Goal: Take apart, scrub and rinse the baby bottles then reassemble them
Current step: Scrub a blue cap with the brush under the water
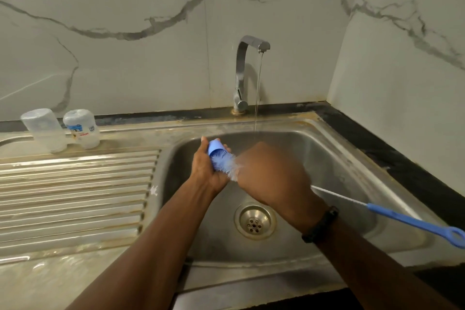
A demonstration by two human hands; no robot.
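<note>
The blue bottle cap (214,150) sits in the left hand (207,171), fingers curled round it, above the sink (327,158) basin left of the water stream (258,98). The blurred right hand (271,173) grips the bottle brush (227,165), bristles in the cap's mouth. Wet, the small smooth cap could slip towards the drain (254,221).

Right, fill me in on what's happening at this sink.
A person is scrubbing a blue bottle cap, gripped in the left hand, with a blue bottle brush worked by the right hand over the sink. The tap is running a thin stream. Two clear bottles stand upside down at the back of the drainboard.
</note>
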